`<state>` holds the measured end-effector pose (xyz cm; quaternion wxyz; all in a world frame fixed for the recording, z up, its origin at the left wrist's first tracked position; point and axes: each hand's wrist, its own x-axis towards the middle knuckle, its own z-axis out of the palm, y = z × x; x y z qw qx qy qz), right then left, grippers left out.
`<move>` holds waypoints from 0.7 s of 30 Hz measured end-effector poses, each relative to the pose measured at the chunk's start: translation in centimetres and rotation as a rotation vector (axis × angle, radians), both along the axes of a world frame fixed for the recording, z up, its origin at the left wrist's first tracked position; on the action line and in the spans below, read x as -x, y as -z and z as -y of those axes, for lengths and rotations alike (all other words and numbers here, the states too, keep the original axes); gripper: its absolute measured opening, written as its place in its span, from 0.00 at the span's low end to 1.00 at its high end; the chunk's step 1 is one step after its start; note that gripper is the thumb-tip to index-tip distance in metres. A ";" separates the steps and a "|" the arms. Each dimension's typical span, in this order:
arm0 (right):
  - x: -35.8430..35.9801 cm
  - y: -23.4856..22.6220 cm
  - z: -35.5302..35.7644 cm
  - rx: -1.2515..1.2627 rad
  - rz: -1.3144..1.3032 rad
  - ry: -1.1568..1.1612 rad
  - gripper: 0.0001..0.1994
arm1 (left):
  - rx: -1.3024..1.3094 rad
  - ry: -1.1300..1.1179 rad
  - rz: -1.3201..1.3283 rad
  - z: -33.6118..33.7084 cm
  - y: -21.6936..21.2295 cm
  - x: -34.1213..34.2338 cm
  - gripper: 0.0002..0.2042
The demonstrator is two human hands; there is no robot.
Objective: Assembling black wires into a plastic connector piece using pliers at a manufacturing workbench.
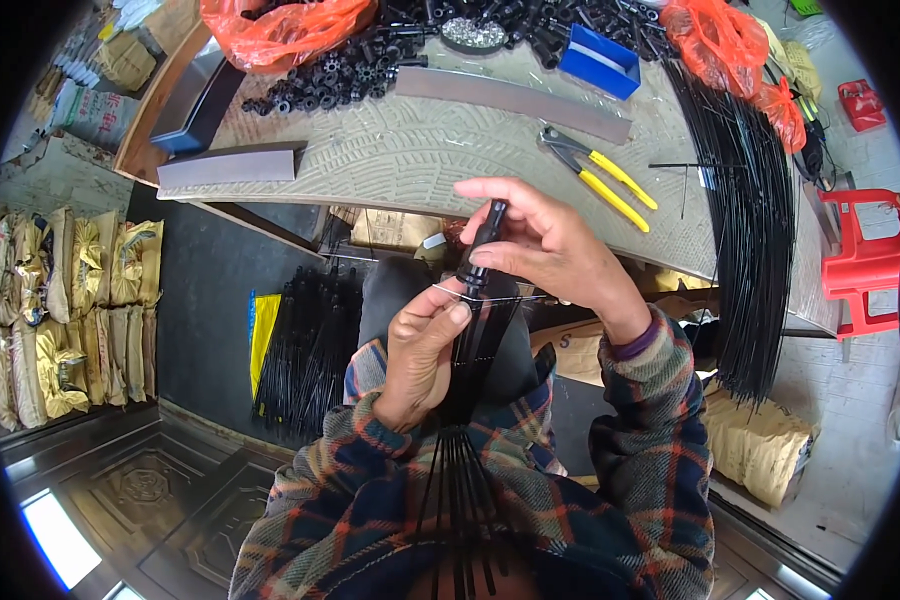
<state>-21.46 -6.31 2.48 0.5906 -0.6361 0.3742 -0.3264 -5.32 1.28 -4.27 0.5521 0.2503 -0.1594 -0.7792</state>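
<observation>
A black ribbed bundle like an umbrella frame (457, 465) lies along my lap, its thin rods fanning toward me. At its far end is a black tubular plastic fitting (487, 230). My right hand (560, 240) grips this fitting between thumb and fingers, with the index finger stretched past its tip. Just below, my left hand (420, 350) pinches the collar where the rods meet the fitting. A thin pale wire crosses at the left fingertips; its full run is hard to make out.
Yellow-handled pliers (610, 188) lie on the worktable (390, 150). Behind them are a metal strip (510, 100), a blue box (600, 62) and piled black fittings (330, 82). Long black rods (750, 250) hang over the right edge, near a red stool (860, 260). More rods (310, 340) stand at left.
</observation>
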 end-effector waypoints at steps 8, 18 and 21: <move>0.5 0.9 0.1 -0.045 0.139 -0.041 0.27 | -0.033 0.004 0.029 0.1 -0.1 0.2 0.13; 0.6 1.7 0.8 -0.086 0.269 -0.147 0.25 | -0.038 0.000 0.083 0.1 -0.2 0.2 0.15; 0.6 1.9 0.9 -0.107 0.310 -0.166 0.23 | -0.030 -0.005 0.078 0.1 -0.1 0.2 0.15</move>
